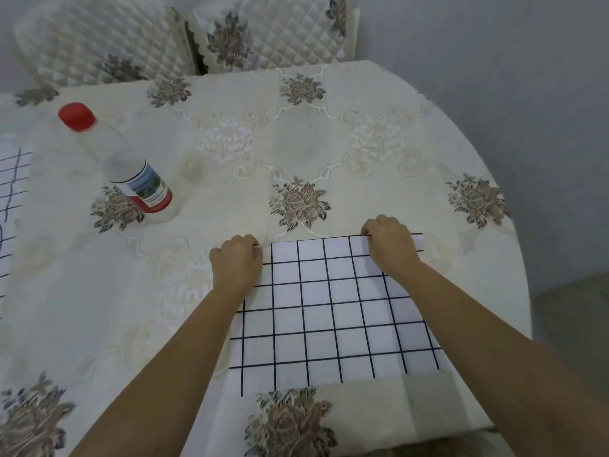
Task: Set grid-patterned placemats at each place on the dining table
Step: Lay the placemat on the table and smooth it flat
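Observation:
A white placemat with a dark grid [333, 311] lies on the cream floral tablecloth of the dining table [296, 133], in front of me near the front edge. My left hand [237, 258] grips its far left corner, fingers curled over the edge. My right hand [390, 244] grips the far right corner the same way. Both forearms lie over the mat's sides. A second grid placemat [11, 206] shows at the far left edge of the view, partly cut off.
A clear plastic bottle with a red cap [122, 163] stands on the table's left half, beyond my left hand. Two quilted chair backs [267, 34] stand behind the far edge. The table's rounded edge [517, 245] curves down the right, with grey floor beyond.

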Tool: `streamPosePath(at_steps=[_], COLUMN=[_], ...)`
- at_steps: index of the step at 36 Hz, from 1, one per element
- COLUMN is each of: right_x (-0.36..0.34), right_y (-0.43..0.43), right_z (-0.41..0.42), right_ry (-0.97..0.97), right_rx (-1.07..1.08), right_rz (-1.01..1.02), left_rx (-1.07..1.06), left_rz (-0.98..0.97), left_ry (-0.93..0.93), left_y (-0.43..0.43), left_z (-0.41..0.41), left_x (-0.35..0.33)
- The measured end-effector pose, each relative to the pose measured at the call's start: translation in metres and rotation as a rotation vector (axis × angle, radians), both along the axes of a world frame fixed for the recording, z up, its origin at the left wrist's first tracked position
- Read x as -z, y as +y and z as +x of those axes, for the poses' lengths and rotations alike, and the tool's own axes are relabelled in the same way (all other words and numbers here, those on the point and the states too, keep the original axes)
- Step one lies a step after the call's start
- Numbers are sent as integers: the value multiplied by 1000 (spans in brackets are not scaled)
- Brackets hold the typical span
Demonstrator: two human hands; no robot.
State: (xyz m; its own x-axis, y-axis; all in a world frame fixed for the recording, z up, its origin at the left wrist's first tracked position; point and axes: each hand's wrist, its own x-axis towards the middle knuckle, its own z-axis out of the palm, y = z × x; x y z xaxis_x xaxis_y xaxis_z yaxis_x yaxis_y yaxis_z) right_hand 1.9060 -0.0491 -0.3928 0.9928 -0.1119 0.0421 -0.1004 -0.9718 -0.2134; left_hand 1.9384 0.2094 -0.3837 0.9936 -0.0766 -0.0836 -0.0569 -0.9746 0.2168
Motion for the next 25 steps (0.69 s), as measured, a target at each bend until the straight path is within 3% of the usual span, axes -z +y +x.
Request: streamPosePath(at_steps=[6, 10, 15, 18, 25], right_x=[1, 5, 18, 23, 30], right_y=[10, 34, 77, 88, 69], right_z=[-7, -14, -21, -21, -23], right_ry=[-166, -162, -120, -47, 123], right_rx=[30, -56, -190, -150, -135], right_rz=[-217, -186, -4, 24, 59], left_rx=[-33, 93, 358, 270, 215], left_rz=[-49, -68, -191, -276, -36], left_ry=[-103, -222, -124, 76, 68], left_y=[11, -7, -58, -71, -56], left_z=[-9, -17, -42, -49, -46], left_x=[11, 10, 11, 14, 33])
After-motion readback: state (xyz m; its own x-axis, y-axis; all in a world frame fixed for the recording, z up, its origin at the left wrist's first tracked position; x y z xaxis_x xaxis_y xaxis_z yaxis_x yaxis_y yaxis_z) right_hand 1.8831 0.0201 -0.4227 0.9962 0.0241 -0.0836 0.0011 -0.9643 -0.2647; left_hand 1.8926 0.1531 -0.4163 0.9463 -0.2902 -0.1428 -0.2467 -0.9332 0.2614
